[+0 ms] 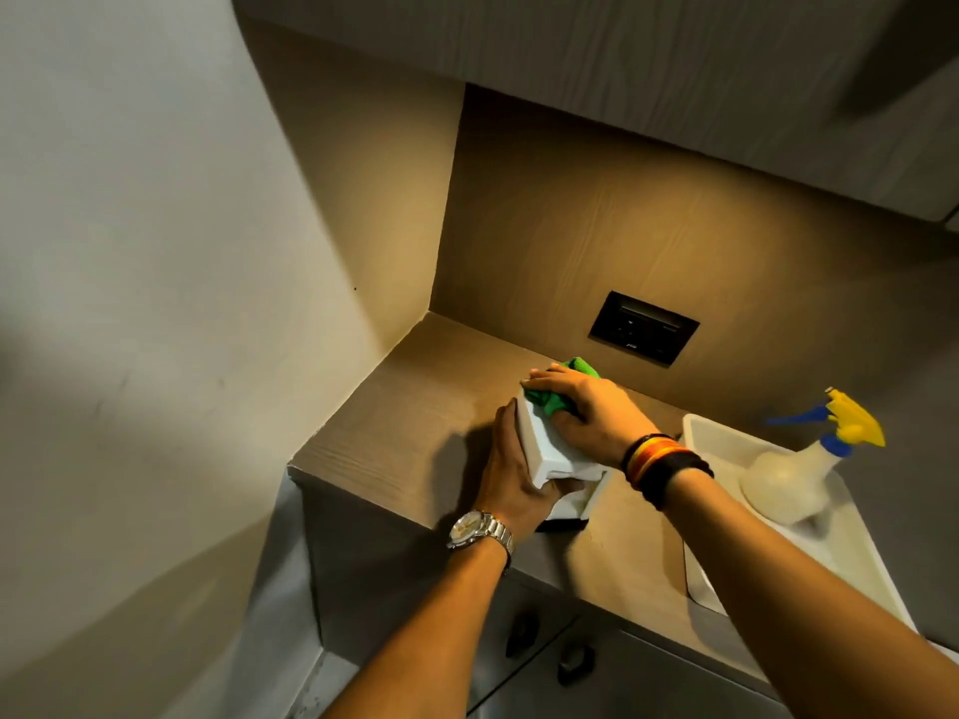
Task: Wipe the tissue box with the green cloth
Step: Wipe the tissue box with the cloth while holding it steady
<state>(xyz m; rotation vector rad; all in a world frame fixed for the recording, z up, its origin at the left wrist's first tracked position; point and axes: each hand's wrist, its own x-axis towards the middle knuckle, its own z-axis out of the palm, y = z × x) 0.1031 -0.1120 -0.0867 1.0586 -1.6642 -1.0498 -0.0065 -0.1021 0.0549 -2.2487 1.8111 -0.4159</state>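
Note:
A white tissue box (545, 448) stands on the wooden counter (415, 422), tilted slightly, near the counter's front edge. My left hand (511, 469), with a metal watch on its wrist, grips the box's left side and near corner. My right hand (586, 412), with coloured bands on the wrist, presses a bunched green cloth (708, 394) onto the far top of the box. Part of the cloth sticks out behind my fingers; the rest is hidden under my palm.
A white tray (851, 573) sits at the right on the counter and holds a spray bottle (789, 474) with a yellow and blue trigger head. A dark socket panel (643, 326) is set in the back wall. Cabinet doors with dark knobs (573, 664) lie below the counter.

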